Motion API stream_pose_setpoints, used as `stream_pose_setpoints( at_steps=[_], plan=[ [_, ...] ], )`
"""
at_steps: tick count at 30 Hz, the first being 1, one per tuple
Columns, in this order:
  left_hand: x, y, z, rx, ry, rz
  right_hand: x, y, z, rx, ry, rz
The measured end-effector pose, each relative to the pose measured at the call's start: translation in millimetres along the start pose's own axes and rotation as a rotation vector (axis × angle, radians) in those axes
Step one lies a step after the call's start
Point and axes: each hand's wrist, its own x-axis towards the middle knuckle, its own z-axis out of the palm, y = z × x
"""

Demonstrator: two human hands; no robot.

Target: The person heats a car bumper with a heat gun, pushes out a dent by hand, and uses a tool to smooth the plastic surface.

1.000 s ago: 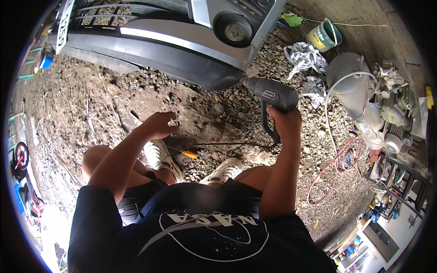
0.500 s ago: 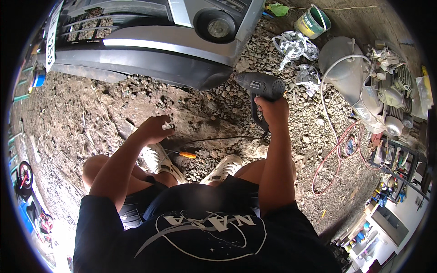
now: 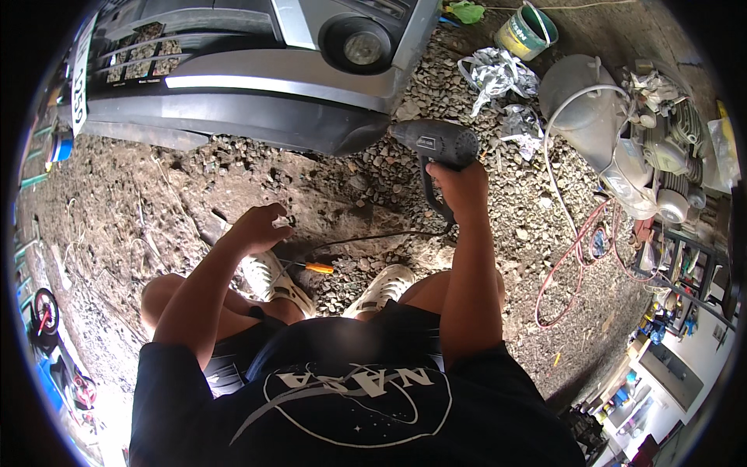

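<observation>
Now right hand (image 3: pixel 459 183) clenched around grey drill (image 3: pixel 436 144), left hand (image 3: pixel 261 227) curled, seemingly empty

The right hand (image 3: pixel 459 183) holds an electric drill (image 3: pixel 436 148) just beside the corner of the car bumper (image 3: pixel 257 117), which closes off the far side from left to centre. Between bumper and the person's shoes (image 3: pixel 327 284) lies open gravel and dirt, crossed only by the drill's cord (image 3: pixel 366 236) and an orange-handled screwdriver (image 3: pixel 315 267) near the left hand (image 3: pixel 257 229). To the right, a grey tank (image 3: pixel 576 101), crumpled wrapping (image 3: pixel 490 74) and looping hoses (image 3: pixel 568 257) crowd the ground.
</observation>
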Motion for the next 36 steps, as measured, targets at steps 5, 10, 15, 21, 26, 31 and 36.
stream_pose_setpoints(
  at_steps=[5,10,15,21,26,31,36],
  plan=[
    [-1,8,-6,-0.004,-0.043,-0.027,5,14,7,-0.023,0.098,-0.093],
    [-1,3,-3,-0.006,-0.043,-0.023,-3,3,6,0.002,0.061,-0.09],
    [0,2,-2,-0.01,-0.044,-0.027,-6,-4,2,-0.063,0.059,-0.089],
    [3,-5,2,0.006,-0.016,0.013,-7,-5,1,-0.058,0.054,-0.098],
    [1,-3,2,-0.007,-0.002,0.016,-12,-13,-1,-0.058,0.041,-0.117],
    [3,-5,3,-0.004,-0.011,0.013,-11,-9,-1,-0.059,0.044,-0.124],
    [2,4,-3,-0.036,-0.051,-0.051,-15,-16,-2,-0.043,0.011,-0.13]
  ],
)
